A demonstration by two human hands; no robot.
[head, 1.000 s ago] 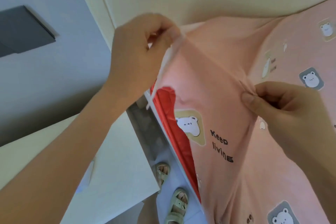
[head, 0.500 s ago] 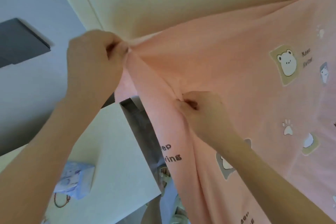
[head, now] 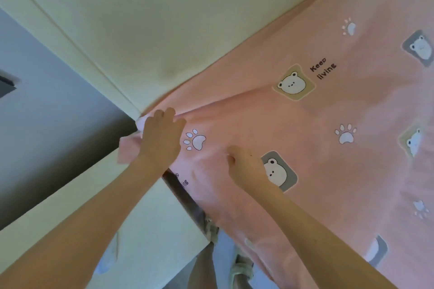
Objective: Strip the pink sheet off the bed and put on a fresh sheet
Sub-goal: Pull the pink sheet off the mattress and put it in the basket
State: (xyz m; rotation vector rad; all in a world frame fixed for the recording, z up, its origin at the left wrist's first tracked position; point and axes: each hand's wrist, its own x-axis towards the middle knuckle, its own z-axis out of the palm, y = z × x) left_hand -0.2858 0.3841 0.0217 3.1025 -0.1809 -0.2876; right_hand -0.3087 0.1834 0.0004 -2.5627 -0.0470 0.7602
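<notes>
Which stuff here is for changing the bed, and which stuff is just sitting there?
For the job:
- pink sheet
- left hand, gripping the sheet's corner
- right hand, pinching the sheet

Just there:
- cream headboard
- bedside cabinet
- sandals on the person's feet

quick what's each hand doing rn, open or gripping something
Left hand: closed on the corner of the pink cotton sheet with bear prints, beside the cream headboard.
Right hand: closed, pinching the same sheet.
</notes>
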